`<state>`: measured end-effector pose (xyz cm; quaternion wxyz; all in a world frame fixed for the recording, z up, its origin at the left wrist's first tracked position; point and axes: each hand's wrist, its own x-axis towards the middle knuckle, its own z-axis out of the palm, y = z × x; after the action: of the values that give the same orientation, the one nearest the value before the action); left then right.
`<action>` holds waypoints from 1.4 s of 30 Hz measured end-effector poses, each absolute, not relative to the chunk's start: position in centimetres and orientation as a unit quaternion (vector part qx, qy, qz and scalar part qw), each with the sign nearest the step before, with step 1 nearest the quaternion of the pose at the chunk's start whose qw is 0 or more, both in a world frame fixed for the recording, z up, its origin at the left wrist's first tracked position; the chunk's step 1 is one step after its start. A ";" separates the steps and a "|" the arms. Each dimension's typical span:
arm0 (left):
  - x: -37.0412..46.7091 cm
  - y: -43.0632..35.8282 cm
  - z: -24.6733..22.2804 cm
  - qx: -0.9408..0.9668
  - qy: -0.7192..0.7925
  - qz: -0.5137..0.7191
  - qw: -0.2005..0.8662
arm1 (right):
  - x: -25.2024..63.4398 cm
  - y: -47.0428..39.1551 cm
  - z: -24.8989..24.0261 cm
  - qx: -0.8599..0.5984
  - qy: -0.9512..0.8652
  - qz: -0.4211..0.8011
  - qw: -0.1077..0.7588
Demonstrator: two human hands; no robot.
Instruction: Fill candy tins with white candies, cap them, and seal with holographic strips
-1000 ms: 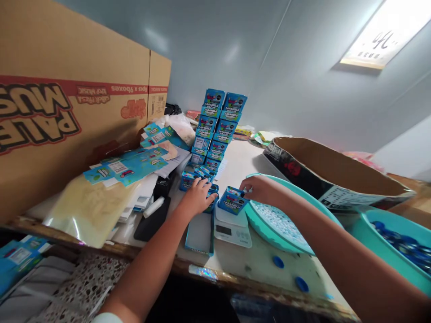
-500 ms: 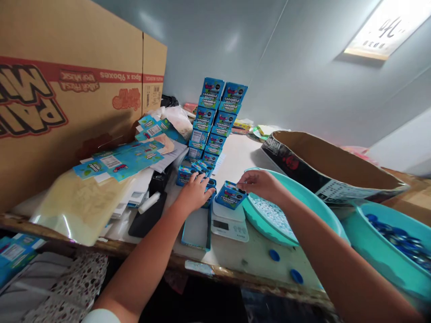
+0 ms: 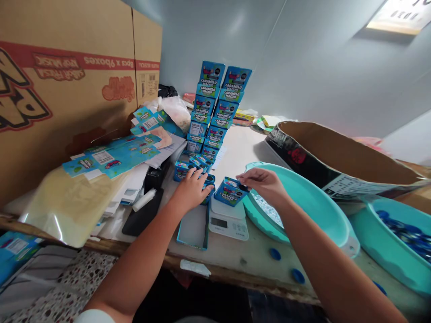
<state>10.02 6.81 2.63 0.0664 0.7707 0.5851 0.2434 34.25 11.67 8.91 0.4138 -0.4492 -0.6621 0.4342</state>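
Observation:
A blue candy box (image 3: pixel 229 192) marked "CARAMELO MACIZO" stands on the small white scale (image 3: pixel 229 223). My right hand (image 3: pixel 264 181) is closed in a pinch at the box's upper right corner. My left hand (image 3: pixel 191 188) rests with fingers spread over small blue boxes (image 3: pixel 182 169) at the far end of a shallow open tray (image 3: pixel 192 229), partly hiding them. Behind it rise two tall stacks of blue display boxes (image 3: pixel 203 107). Under my right wrist, the turquoise basin (image 3: pixel 306 202) holds small pale candies (image 3: pixel 267 208).
A large cardboard carton (image 3: pixel 84 98) stands at left, with flat blue cartons (image 3: pixel 111 157) before it. On the right are a cut-open black box (image 3: pixel 292 152) and a turquoise tub (image 3: pixel 380 242) of blue pieces. Blue caps (image 3: pixel 275 254) lie near the table edge.
The view has shifted slightly. My right hand stays at the top corner of the box on the scale. My left hand keeps its place over the boxes.

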 end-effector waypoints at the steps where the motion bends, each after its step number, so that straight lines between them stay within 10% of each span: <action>1: 10.0 6.8 2.7 0.771 0.585 0.241 0.068 | 34.3 11.7 8.9 -0.450 -0.657 0.443 0.413; 42: 10.1 6.7 2.4 0.769 0.586 0.243 0.075 | 34.4 10.6 10.6 -0.411 -0.724 0.400 0.384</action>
<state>10.06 6.70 2.43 0.0754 0.7691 0.5864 0.2427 34.36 10.64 10.61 0.3842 -0.4113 -0.7235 0.3997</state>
